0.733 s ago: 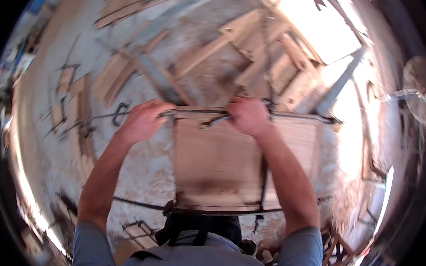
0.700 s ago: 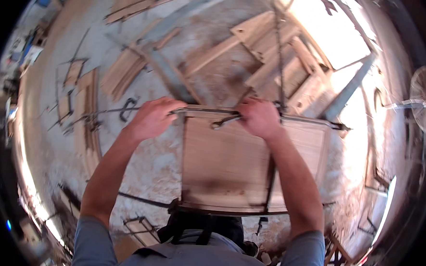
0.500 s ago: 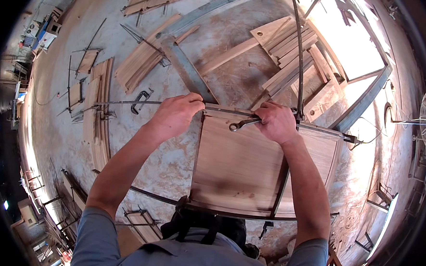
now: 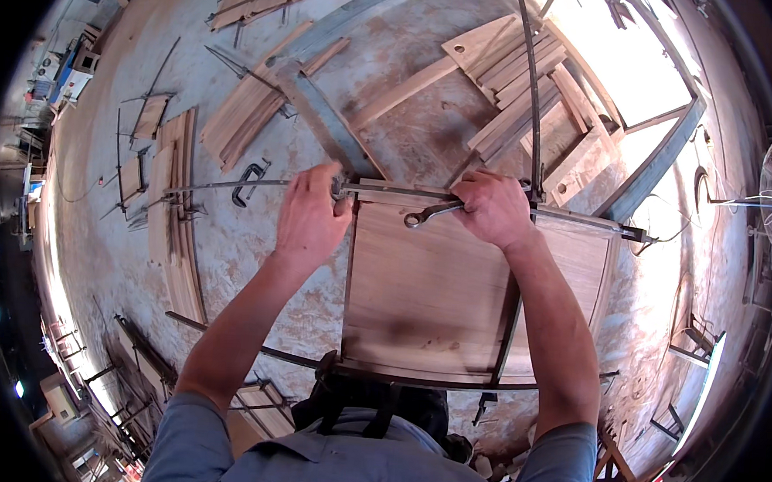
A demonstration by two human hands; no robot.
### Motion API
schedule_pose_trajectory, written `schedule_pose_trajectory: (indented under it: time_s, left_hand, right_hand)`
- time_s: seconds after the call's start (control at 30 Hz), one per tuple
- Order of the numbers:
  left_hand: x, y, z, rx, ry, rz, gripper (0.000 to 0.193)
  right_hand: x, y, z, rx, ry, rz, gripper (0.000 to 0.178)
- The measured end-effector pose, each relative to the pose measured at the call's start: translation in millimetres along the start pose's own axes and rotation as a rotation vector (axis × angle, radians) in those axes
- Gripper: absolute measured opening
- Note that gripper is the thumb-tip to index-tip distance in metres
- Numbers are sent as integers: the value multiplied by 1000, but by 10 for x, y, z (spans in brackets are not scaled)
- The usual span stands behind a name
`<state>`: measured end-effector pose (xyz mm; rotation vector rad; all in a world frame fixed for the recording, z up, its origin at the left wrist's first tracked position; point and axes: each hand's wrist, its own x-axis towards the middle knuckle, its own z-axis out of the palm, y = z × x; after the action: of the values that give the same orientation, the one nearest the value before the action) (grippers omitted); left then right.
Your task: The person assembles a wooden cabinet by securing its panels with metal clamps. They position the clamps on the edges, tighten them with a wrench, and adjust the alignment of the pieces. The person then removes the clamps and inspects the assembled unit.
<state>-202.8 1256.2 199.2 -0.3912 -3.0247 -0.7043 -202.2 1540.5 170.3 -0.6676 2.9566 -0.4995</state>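
One wrench [image 4: 435, 213] in right grip [image 4: 497, 210]; left grip [image 4: 311, 213] at bar clamp [image 4: 397, 190].

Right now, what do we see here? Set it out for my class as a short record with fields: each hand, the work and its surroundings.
Left hand: at the far bar, thumb and fingers apart; grip unclear
Right hand: closed on a wrench, ring end pointing left
Work: wood panel, far bar along its far edge, near bar along its near edge
Left of panel: black C-clamp, boards
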Motion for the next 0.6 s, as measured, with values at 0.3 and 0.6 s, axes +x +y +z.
schedule_pose_trajectory:
  time_s: [0.3, 0.6]
  left_hand:
    - [7, -117, -83, 67, -152, 39, 52]
    - [177, -272, -158, 151, -292, 237, 52]
  right_hand:
    - [10, 14, -11, 20, 18, -25, 22]
    - [1, 36, 20, 15, 2, -41, 21]
